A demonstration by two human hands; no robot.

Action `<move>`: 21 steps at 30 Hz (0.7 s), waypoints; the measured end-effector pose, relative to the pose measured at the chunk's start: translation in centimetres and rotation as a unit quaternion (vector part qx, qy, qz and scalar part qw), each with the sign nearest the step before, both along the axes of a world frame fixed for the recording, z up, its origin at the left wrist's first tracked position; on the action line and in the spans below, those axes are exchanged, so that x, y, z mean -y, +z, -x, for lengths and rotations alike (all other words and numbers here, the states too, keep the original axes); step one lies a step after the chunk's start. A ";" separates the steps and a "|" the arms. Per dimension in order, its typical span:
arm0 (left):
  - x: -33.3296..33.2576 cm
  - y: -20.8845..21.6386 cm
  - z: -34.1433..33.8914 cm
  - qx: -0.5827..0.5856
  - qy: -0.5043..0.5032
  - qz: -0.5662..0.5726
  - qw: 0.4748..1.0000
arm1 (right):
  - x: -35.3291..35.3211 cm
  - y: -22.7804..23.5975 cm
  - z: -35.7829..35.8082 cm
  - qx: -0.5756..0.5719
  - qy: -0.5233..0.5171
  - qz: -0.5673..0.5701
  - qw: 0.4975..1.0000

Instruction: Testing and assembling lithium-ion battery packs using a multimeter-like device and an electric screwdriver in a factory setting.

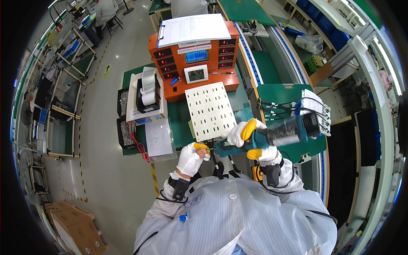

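Note:
My right hand (250,140), in a white glove with yellow fingertips, grips a teal and black cordless power driver (280,134) held level, its nose pointing left. My left hand (192,159), gloved the same way, is pinched on something small right at the driver's tip (216,148); what it holds is too small to make out. Both hands hover at the near edge of a white perforated plate (210,110) lying on the green bench.
An orange counter box (193,59) with a clipboard of paper on top stands behind the plate. A label printer (146,95) and two bins of small parts (124,127) sit left. Cables (280,108) and a conveyor lie right. A person sits far off.

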State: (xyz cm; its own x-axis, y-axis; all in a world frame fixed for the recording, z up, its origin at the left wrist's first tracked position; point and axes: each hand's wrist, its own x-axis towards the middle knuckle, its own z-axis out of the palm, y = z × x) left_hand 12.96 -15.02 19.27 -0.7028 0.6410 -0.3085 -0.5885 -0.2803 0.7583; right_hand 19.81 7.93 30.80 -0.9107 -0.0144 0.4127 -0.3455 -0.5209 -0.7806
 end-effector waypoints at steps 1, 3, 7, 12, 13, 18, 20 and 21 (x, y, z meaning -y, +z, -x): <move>0.2 -0.4 -0.2 0.003 0.000 0.000 1.000 | 0.1 -0.4 0.2 0.031 0.011 0.027 0.999; 0.6 -1.1 -0.7 -0.011 0.018 0.048 0.999 | 2.1 -1.1 0.1 0.140 -0.092 0.157 0.973; 1.1 -3.2 -0.3 0.037 0.045 0.034 0.998 | 3.4 -2.9 0.3 0.201 -0.180 0.174 0.947; 2.0 -2.4 0.8 0.043 -0.022 0.096 0.994 | 3.1 -3.0 1.7 0.111 -0.053 0.040 0.992; 1.7 -1.6 1.0 -0.131 -0.013 0.165 0.978 | 3.6 -2.7 2.0 0.133 -0.071 0.007 0.989; 1.2 -2.5 2.6 -0.448 -0.001 0.362 0.818 | 4.6 -4.1 3.5 0.134 -0.121 -0.139 0.974; 1.3 -3.9 3.1 -0.475 -0.005 0.384 0.792 | 5.6 -4.6 3.6 0.156 -0.142 -0.199 0.957; 1.1 -4.3 3.4 -0.505 -0.009 0.404 0.763 | 6.0 -4.9 3.7 0.173 -0.163 -0.258 0.937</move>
State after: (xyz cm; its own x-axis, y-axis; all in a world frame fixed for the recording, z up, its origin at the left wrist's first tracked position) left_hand 9.57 -16.17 15.02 -0.8375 0.5399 0.0845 0.4111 0.5205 0.7484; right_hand 16.12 1.97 25.86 -0.9793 0.1716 0.1070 -0.1006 0.0451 -0.9939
